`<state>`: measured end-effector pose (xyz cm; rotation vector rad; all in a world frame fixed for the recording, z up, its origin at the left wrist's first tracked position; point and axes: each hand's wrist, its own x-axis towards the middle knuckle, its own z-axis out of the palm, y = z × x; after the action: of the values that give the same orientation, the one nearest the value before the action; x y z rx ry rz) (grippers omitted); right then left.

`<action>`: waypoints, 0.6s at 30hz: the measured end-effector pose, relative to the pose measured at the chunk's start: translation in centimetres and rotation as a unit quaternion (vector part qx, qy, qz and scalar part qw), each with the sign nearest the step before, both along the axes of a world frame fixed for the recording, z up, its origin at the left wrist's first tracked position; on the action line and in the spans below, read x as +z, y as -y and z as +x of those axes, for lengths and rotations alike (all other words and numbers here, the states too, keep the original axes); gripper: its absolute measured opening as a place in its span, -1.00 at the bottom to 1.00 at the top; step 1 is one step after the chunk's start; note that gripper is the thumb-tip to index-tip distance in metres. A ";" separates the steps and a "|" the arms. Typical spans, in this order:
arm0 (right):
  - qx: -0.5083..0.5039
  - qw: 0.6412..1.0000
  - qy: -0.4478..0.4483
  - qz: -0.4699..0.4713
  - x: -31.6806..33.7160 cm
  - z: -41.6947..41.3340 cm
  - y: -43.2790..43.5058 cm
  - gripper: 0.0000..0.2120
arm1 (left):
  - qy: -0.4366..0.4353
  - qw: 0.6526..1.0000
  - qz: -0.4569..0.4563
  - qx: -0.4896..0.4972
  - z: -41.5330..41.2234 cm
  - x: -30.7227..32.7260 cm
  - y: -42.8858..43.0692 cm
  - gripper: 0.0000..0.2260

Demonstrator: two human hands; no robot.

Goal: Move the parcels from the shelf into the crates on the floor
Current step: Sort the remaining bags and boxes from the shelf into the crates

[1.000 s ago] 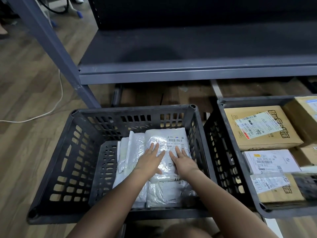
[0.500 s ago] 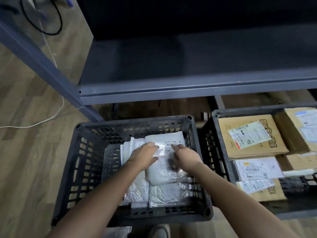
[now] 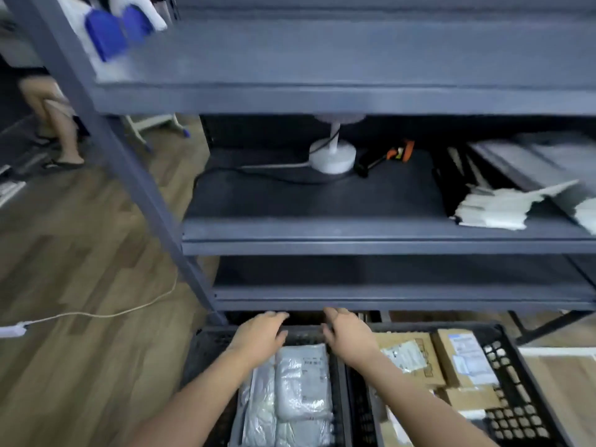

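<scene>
1. The left hand [image 3: 260, 334] and right hand [image 3: 351, 333] are held empty, side by side and apart, with fingers loosely curled.
2. White parcels [image 3: 493, 209] are stacked on the middle shelf [image 3: 322, 204]; bagged ones [image 3: 300, 382] are laid in the left crate [image 3: 198, 356].

1. The left hand [image 3: 261, 337] is bare, broad across the back, with short, rounded fingers (motion blur softens the tips).
2. The right hand [image 3: 350, 337] is bare as well and of like build; its thumb and fingers show, though the nails are too blurred to make out.
3. The left forearm [image 3: 200, 398] is uncovered along all the length in view, smooth and full, narrowing slightly at the wrist.
4. The right forearm [image 3: 419, 395] is uncovered in the same way, from the wrist to the picture's lower edge.
5. Whatever clothing is worn higher up lies outside the picture.
</scene>
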<state>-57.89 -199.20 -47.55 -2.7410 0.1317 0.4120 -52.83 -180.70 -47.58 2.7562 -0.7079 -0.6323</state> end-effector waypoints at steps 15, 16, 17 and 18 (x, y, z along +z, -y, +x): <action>-0.083 0.983 0.162 0.014 32.8 -1.8 3.7 -0.57 | 0.139 0.978 -0.157 0.017 -0.1 30.6 2.0 -0.63; -0.093 0.981 0.168 0.012 33.7 -2.1 4.2 -0.57 | 0.151 0.975 -0.160 0.018 0.3 31.6 2.2 -0.64; -0.102 0.980 0.171 0.009 34.5 -2.5 4.8 -0.57 | 0.158 0.974 -0.162 0.017 0.5 32.4 2.5 -0.64; -0.109 0.979 0.172 0.004 35.2 -2.9 5.3 -0.57 | 0.161 0.974 -0.161 0.015 0.8 33.0 2.8 -0.64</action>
<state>-60.78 -204.50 -12.34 -2.7032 0.3333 -0.1219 -52.05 -183.53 -14.58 2.5768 -0.7535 -0.0500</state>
